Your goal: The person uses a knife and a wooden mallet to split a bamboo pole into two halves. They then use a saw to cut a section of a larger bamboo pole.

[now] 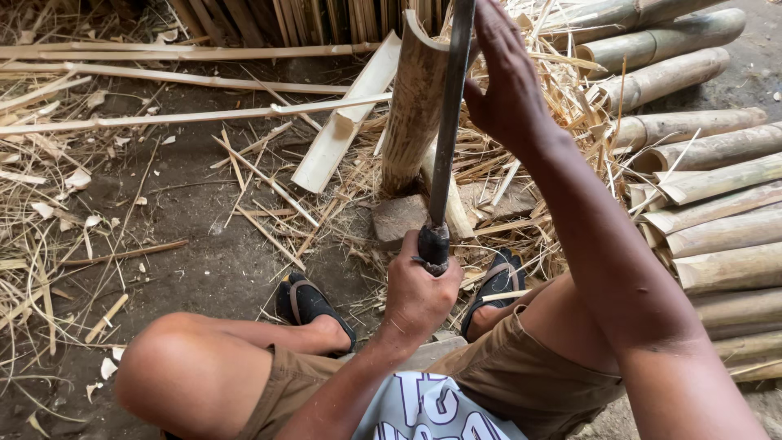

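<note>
Dry bamboo, dull metal
Split bamboo piece [414, 106] looks rough, matt, fibrous; the blade [450, 106] is dark, smooth metal; the dirt floor [195, 244] is dusty.

A rough bamboo workshop with a bare dirt floor [204, 253]. Cut bamboo poles [717, 212] lie stacked just right of the right hand [509, 81], and split strips [187, 81] and dry shavings [49, 204] litter the ground left of the left hand [419, 289].

Khaki-brown shorts [521, 367], light grey shirt [428, 411] with dark blue print, black open sandals [314, 305] with grey-edged straps on both feet. Arms bare, no sleeves, legs bare below the shorts.
</note>
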